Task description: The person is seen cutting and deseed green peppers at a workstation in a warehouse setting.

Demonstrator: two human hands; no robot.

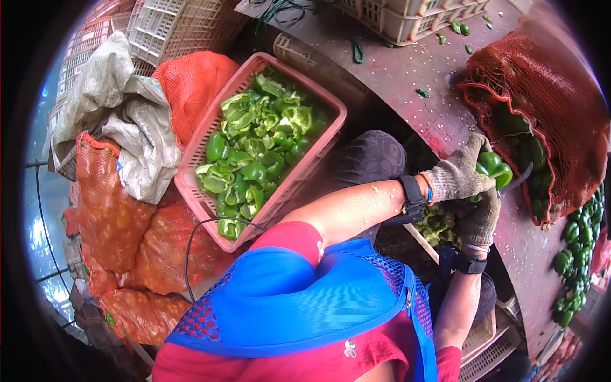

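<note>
Both of my hands wear grey knit gloves and meet over the near edge of the metal table. In my left hand (458, 167) is a glossy green bell pepper (496, 168), gripped between thumb and fingers. My right hand (479, 219) is closed just below the pepper, around a knife whose curved blade (519, 179) juts out past the pepper; its handle is hidden by the glove. Beneath my wrists, pale green pepper scraps (437, 227) lie in a container that is partly covered. Beyond the blade, a red mesh sack (549, 110) lies with its mouth open, whole green peppers inside.
A pink plastic crate (191, 179) of cut green peppers stands to my left. Behind it are filled orange mesh sacks (112, 205), a white woven sack (148, 143) and stacked crates (167, 28). Seeds dot the metal table (382, 76), which holds a white crate (410, 21) and several loose peppers (580, 253).
</note>
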